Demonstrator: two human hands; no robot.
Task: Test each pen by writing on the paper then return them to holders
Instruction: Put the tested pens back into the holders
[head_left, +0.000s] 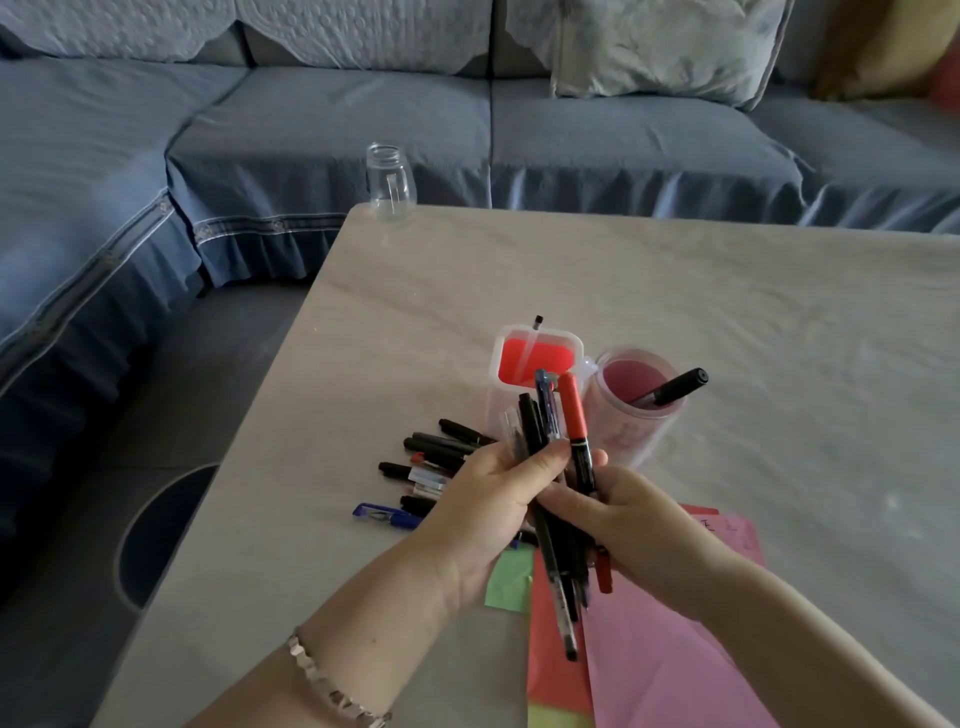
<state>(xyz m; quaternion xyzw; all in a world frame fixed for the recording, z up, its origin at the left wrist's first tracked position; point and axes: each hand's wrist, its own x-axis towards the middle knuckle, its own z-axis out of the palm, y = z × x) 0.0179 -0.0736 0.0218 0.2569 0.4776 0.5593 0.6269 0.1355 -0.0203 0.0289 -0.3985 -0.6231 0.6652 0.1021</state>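
My left hand (488, 499) grips a bundle of pens (545, 441) upright above the table. Beside it, my right hand (618, 525) holds the same bundle from the right, around a marker with a red cap (574, 410). More pens (436, 467) lie in a loose pile on the table to the left of my hands. Behind the bundle stand two clear holders: a square holder (535, 358) with a red bottom and one thin pen in it, and a round holder (634, 405) with a black marker (675, 387) leaning in it. Pink paper (665, 660) lies under my right forearm.
Red paper (550, 670), a green slip (509, 579) and a yellow sheet (558, 719) lie by the pink paper. An empty glass jar (389, 179) stands at the table's far left corner. A blue sofa (311, 130) runs behind and left of the table (779, 312).
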